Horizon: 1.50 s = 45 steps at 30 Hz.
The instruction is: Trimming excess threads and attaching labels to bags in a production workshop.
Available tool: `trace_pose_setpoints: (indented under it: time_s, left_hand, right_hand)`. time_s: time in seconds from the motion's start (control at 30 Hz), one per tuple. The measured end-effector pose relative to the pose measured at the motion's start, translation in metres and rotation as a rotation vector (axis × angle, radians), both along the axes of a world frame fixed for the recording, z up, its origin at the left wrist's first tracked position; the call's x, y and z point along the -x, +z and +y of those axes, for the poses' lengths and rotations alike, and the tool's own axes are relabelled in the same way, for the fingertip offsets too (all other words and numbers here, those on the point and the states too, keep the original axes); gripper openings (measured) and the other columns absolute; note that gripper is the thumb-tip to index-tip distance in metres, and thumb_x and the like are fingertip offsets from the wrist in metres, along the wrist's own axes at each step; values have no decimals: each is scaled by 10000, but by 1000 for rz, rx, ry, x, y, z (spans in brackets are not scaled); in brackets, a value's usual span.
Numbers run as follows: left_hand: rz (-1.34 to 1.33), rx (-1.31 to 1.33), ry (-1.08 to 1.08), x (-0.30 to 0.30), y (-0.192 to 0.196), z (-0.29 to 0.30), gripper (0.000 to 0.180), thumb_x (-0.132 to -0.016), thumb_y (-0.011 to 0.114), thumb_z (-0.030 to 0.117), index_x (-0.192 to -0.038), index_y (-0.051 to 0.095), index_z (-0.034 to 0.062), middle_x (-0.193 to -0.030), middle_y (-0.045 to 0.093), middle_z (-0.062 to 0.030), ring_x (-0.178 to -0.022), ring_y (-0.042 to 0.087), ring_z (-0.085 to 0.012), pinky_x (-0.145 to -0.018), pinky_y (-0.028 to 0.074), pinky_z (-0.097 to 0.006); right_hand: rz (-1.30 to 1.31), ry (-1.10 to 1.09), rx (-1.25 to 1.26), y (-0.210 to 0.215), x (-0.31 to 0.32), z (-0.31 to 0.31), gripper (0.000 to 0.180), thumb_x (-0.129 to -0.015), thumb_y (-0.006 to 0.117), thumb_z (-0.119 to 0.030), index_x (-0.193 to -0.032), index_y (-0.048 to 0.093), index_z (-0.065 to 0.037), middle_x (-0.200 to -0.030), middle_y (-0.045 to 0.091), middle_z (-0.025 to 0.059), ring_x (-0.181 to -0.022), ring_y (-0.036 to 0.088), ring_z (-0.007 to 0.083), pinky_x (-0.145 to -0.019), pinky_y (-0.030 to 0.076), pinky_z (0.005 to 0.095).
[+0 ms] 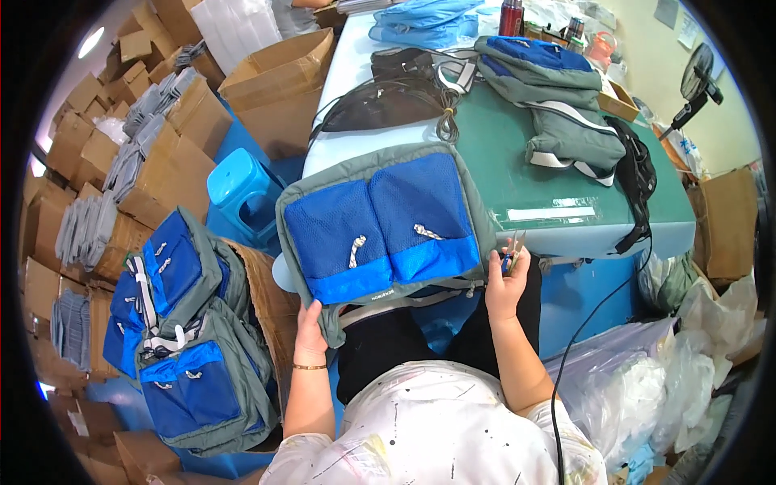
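A grey-green backpack with two blue mesh front pockets rests tilted over the table's near edge and my lap. Pale cord pulls hang from its pockets. At its lower left corner, my left hand grips the grey fabric, the fingers partly hidden behind it. Beside the lower right side is my right hand, closed round a small pair of scissors whose blades point up and away. A light strap and a zip show under the backpack's bottom edge.
More blue and grey backpacks fill a carton at left, near a blue stool. On the table lie another backpack, a coiled cable and a black bag. A black cord hangs at right, above plastic bags.
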<state>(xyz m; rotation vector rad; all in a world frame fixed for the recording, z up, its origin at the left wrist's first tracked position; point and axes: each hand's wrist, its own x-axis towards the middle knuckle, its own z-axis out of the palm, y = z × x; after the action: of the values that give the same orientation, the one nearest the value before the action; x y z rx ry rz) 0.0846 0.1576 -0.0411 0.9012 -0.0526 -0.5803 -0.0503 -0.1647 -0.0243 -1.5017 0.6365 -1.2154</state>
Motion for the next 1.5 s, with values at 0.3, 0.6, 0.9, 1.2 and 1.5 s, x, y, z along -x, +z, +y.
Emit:
trace_pose_setpoints:
  time_s: [0.3,0.6,0.9,1.2,1.5]
  left_hand:
    - [-239,-462,347,1,83,-49,731,-853,621,206,-1439,213,49,-1371,391,-154,-1250,392,-248,-1040,325,-359]
    - [170,-67,167,-30,21,-37,383,-917,497,225,-1239,504,19,-1224,563,-119,-1115,530,-268,-994,409,-417]
    - [96,72,122,-17,15,-48,441,-911,501,299,-1267,490,38,-1255,545,-124,-1135,518,-295,-1007,388,-431]
    - [163,265,21,-23,2,-34,375,-921,484,261,-1209,529,26,-1201,583,-124,-1098,547,-279,-991,404,-427]
    - [177,249,17,-12,42,-40,395,-898,500,268,-1200,526,16,-1213,569,-160,-1113,539,-311,-990,412,-453]
  right_hand:
    - [43,502,419,81,-36,41,319,-814,635,18,-1099,499,-28,-1001,601,100,-768,576,141,-679,473,264]
    - [150,478,225,83,-78,-5,240,-824,646,-52,-1009,496,-20,-942,575,92,-730,596,167,-611,506,270]
    - [4,709,-280,85,-82,-20,197,-871,618,-105,-992,490,-17,-908,593,61,-746,615,111,-608,515,231]
    - [48,749,-361,88,-82,-24,221,-865,631,-126,-1015,507,-22,-935,595,71,-779,615,132,-650,503,248]
    - [140,765,-412,95,-87,-31,260,-854,643,-133,-1041,507,-14,-943,588,73,-793,614,133,-671,505,250]
